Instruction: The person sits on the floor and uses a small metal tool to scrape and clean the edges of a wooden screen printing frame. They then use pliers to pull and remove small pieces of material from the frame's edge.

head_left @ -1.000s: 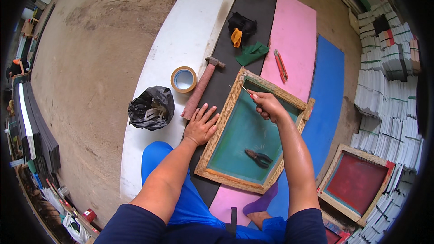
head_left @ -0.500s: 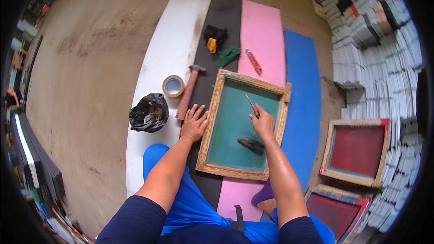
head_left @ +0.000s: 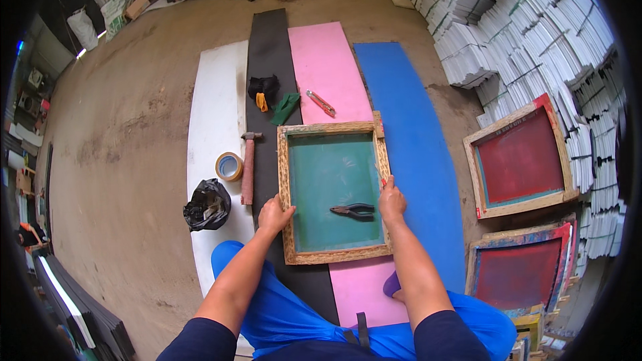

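I note both hands now grasp the wooden frame: left hand at nine o'clock, right hand shifted to three o'clock; pliers inside.

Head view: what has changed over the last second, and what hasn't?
The right hand left the frame's far rail and now grips the right rail of the wooden screen frame. The left hand shifted from lying flat to holding the left rail. The pliers, hammer and tape roll stayed put.
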A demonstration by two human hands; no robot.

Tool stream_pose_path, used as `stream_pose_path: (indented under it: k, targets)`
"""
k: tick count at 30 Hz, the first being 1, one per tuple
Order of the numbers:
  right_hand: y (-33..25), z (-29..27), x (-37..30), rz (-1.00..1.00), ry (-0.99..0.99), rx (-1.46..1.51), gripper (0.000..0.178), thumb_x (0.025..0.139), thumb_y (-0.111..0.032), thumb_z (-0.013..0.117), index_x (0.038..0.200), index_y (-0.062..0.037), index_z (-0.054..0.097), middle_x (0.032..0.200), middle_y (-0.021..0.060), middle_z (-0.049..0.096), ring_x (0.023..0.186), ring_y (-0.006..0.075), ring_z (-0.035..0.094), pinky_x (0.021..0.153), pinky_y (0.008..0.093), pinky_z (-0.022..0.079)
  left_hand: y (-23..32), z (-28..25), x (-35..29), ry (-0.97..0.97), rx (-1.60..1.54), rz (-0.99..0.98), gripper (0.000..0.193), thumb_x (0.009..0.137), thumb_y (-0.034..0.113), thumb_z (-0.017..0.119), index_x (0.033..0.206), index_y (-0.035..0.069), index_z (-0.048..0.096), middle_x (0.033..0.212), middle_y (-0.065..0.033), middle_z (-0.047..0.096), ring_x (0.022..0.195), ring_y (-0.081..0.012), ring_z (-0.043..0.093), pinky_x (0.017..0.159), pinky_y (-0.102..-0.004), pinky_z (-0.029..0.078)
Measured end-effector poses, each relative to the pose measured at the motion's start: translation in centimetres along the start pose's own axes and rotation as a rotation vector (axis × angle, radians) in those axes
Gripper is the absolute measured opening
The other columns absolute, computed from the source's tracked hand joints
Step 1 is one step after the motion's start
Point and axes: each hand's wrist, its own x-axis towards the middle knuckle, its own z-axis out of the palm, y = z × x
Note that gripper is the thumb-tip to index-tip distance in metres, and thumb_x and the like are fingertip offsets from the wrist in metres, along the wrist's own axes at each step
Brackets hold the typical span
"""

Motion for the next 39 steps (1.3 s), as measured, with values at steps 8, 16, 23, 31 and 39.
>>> stream_pose_path:
  k: [8, 16, 23, 31, 39]
  targets:
    - [-1.1, -2.1, 0.8, -0.051, -0.075, 0.049, 0.054, 0.092, -0.005, 0.055, 0.146, -0.0015, 0.048, 0.108, 0.0270, 0.072, 0.093, 0.0438, 0.074, 0.079, 0.0545, 0.060, 0.4, 0.1, -1.0, 0.058, -0.014, -0.034, 0.046, 0.081, 0.035, 0.079, 0.113, 0.003, 0.070, 0.104, -0.0250, 0.072, 0.099, -0.0435, 0.070, 0.087, -0.0516, 0.056]
    - [-3.0, -4.8, 2.6, -0.166, 0.034, -0.044, 0.047, 0.091, -0.006, 0.060, 0.136, 0.0033, 0.053, 0.101, 0.0243, 0.073, 0.087, 0.0414, 0.075, 0.077, 0.0527, 0.062, 1.7, -1.9, -0.5, 0.066, -0.147, -0.095, 0.041, 0.079, 0.035, 0.080, 0.104, 0.003, 0.074, 0.094, -0.0233, 0.075, 0.093, -0.0418, 0.073, 0.085, -0.0511, 0.057]
    - [-1.7, -6.7, 10.6, -0.272, 0.063, -0.113, 0.049, 0.091, -0.007, 0.059, 0.139, -0.0028, 0.056, 0.102, 0.0230, 0.073, 0.089, 0.0391, 0.075, 0.078, 0.0491, 0.063, 7.1, 1.5, -2.6, 0.165, -0.252, -0.178, 0.037, 0.081, 0.033, 0.082, 0.106, 0.006, 0.074, 0.094, -0.0205, 0.076, 0.090, -0.0408, 0.074, 0.081, -0.0504, 0.057]
    - [1.0, -4.3, 18.2, -0.382, 0.132, -0.014, 0.035, 0.097, -0.014, 0.058, 0.131, -0.0096, 0.062, 0.106, 0.0194, 0.073, 0.096, 0.0389, 0.073, 0.082, 0.0513, 0.059, 12.6, 6.8, -6.3, -0.101, -0.595, -0.310, 0.047, 0.082, 0.037, 0.082, 0.110, 0.001, 0.071, 0.091, -0.0199, 0.077, 0.087, -0.0385, 0.075, 0.078, -0.0490, 0.057]
    - [-7.5, -4.2, 14.6, -0.464, 0.152, 0.130, 0.038, 0.095, -0.027, 0.068, 0.129, -0.0124, 0.064, 0.098, 0.0132, 0.074, 0.090, 0.0369, 0.073, 0.077, 0.0490, 0.058, 8.3, -2.2, -0.9, -0.033, 0.122, 0.293, 0.067, 0.075, 0.047, 0.086, 0.131, 0.015, 0.069, 0.136, -0.0070, 0.063, 0.128, -0.0308, 0.056, 0.103, -0.0447, 0.047]
